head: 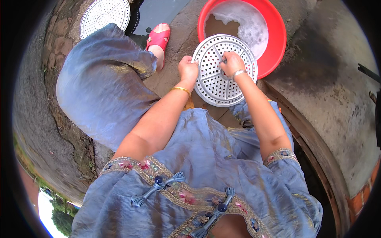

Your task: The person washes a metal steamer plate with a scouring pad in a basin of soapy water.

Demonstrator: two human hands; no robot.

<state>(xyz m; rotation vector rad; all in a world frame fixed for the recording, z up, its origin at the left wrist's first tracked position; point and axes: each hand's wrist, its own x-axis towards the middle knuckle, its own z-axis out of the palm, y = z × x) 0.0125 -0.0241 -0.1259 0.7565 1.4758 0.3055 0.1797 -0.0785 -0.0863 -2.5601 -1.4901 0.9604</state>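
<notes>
My left hand grips the left rim of a round perforated metal steamer plate, its thumb on the upper face. The plate is tilted in front of me, and its far edge overlaps the near rim of a red plastic basin. On the plate's upper face, just right of its middle, lies my right hand with curled fingers. Something small and greyish shows under those fingers, too hidden to name. Cloudy water with white foam fills the lower part of the basin.
Another perforated metal plate lies at the far left, beside a dark wet patch. My foot in a red sandal is on the ground left of the basin. To the right runs a concrete ledge with a dark gap below it.
</notes>
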